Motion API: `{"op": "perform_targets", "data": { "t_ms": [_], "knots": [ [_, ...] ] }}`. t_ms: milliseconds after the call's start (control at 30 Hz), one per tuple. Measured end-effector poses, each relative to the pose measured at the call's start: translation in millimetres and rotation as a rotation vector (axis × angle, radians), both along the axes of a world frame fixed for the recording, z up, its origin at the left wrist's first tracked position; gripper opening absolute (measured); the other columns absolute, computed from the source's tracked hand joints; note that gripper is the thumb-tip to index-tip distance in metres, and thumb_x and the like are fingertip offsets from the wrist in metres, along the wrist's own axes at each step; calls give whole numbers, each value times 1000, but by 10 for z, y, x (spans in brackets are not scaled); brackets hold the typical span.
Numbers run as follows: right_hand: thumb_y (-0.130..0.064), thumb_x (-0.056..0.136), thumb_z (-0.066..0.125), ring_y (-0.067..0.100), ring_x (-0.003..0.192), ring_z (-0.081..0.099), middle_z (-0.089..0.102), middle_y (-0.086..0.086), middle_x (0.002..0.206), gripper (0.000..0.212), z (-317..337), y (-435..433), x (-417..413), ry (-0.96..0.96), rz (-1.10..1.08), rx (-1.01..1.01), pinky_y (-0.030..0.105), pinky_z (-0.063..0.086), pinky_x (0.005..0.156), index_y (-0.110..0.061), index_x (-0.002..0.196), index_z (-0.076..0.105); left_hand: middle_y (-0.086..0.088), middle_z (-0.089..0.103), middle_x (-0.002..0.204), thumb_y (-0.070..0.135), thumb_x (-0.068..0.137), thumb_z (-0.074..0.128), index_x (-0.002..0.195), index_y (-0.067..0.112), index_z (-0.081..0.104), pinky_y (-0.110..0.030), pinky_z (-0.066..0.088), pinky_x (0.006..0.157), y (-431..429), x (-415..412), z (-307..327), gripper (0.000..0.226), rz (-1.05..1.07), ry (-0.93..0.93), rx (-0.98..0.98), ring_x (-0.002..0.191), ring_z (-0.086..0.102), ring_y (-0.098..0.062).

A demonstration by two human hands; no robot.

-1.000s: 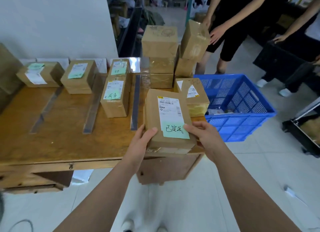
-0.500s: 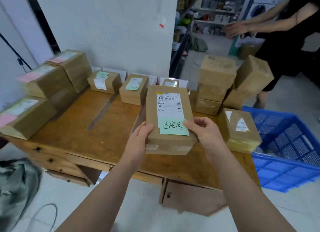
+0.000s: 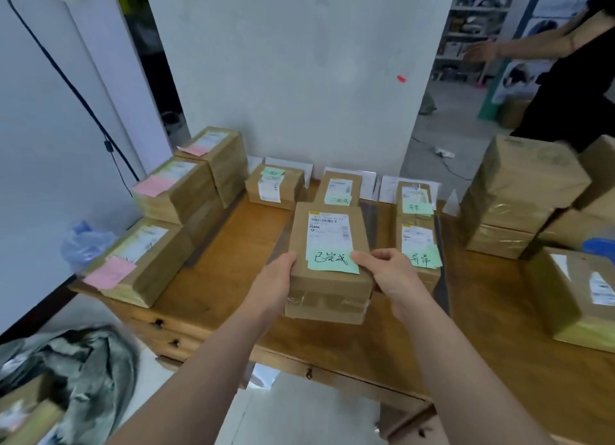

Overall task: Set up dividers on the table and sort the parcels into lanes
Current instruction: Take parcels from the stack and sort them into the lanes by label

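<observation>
- Left hand [image 3: 274, 280] grasps the left edge of the parcel [image 3: 327, 288], thumb on top. Right hand [image 3: 387, 275] clasps the right edge likewise.
- The parcel, with a green note [image 3: 332, 261], sits low over the middle lane of the table [image 3: 229, 278], just near of the far parcel [image 3: 339, 190]. That one's note looks to carry similar writing. I cannot tell whether the held parcel touches the wood.
- Step, my reading: laying this parcel into its lane. Next: lower it flat and square between the clear dividers [image 3: 373, 226], then release both hands.
- Left edge: pink-note parcels [image 3: 143, 261], stacked, well apart.
- Right lane parcels [image 3: 417, 245] lie just beside my right knuckles, so there is a risk of nudging them or the divider.
- Far right: unsorted stack [image 3: 519, 195] and a bystander [image 3: 572, 78], out of the path.
</observation>
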State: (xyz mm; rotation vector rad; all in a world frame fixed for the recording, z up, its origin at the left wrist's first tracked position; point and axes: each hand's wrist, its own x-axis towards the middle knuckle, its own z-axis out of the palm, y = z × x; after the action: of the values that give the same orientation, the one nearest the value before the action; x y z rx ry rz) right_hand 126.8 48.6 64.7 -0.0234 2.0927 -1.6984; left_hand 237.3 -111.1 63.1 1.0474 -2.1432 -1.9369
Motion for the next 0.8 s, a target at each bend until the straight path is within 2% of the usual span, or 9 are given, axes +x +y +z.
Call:
{"op": "perform_targets", "data": {
  "t_ms": [133, 300, 333, 400, 467, 567, 667, 733, 800],
  "knots": [
    [-35, 82, 74, 11, 86, 63, 64, -5, 96, 33, -70, -328, -25, -29, -40, -5, 25, 54, 62, -24, 102, 50, -12, 67, 105, 43, 102, 28, 100, 14, 61, -46, 49, 93, -390, -156, -46, 44, -110, -47, -83, 101, 62, -30],
    [-36, 82, 74, 6, 79, 62, 63, -9, 89, 29, -181, -528, -222, -58, -97, 40, 16, 48, 47, -28, 95, 49, 2, 69, 93, 41, 103, 31, 94, 30, 62, -40, 53, 84, -657, -438, -153, 33, -230, -50, -67, 90, 64, -19],
    [-35, 83, 74, 7, 79, 62, 63, -9, 88, 28, -213, -553, -276, -65, -103, 49, 16, 48, 47, -28, 93, 48, 5, 68, 93, 40, 103, 32, 99, 31, 60, -37, 54, 77, -685, -509, -181, 29, -238, -54, -67, 89, 64, -18],
    [-34, 83, 73, 8, 80, 63, 64, -7, 89, 26, -295, -588, -389, -86, -110, 70, 19, 49, 51, -29, 87, 48, 9, 66, 93, 38, 104, 33, 114, 36, 55, -27, 44, 59, -726, -646, -245, 24, -246, -72, -74, 80, 60, -11],
    [-31, 84, 73, 10, 82, 65, 65, -6, 91, 27, -391, -616, -505, -107, -108, 85, 21, 50, 54, -30, 83, 47, 12, 65, 96, 35, 104, 32, 125, 38, 53, -21, 40, 52, -744, -783, -312, 30, -264, -87, -102, 77, 57, -6],
    [-29, 85, 73, 9, 80, 65, 65, -6, 90, 26, -512, -660, -668, -142, -96, 104, 18, 48, 49, -30, 84, 47, 12, 63, 107, 30, 105, 32, 135, 30, 52, -19, 44, 59, -753, -988, -421, 36, -267, -98, -131, 88, 60, -8],
    [-25, 85, 73, 10, 83, 64, 65, -4, 92, 25, -646, -709, -835, -167, -93, 117, 21, 52, 55, -27, 85, 47, 14, 59, 110, 26, 105, 33, 140, 27, 48, -13, 39, 58, -769, -1177, -548, 39, -250, -121, -142, 87, 56, 1],
    [-24, 85, 73, 12, 88, 65, 65, -2, 97, 24, -735, -744, -947, -179, -90, 127, 25, 57, 64, -26, 87, 48, 9, 61, 119, 24, 105, 34, 142, 25, 47, -17, 44, 63, -789, -1293, -643, 39, -243, -133, -117, 94, 59, -5],
    [-24, 85, 72, 12, 89, 65, 65, -2, 99, 23, -808, -780, -1038, -181, -82, 142, 25, 57, 63, -27, 89, 49, 3, 61, 126, 23, 105, 34, 144, 24, 45, -24, 49, 72, -811, -1382, -724, 40, -222, -155, -94, 103, 61, -14]
  ]
}}
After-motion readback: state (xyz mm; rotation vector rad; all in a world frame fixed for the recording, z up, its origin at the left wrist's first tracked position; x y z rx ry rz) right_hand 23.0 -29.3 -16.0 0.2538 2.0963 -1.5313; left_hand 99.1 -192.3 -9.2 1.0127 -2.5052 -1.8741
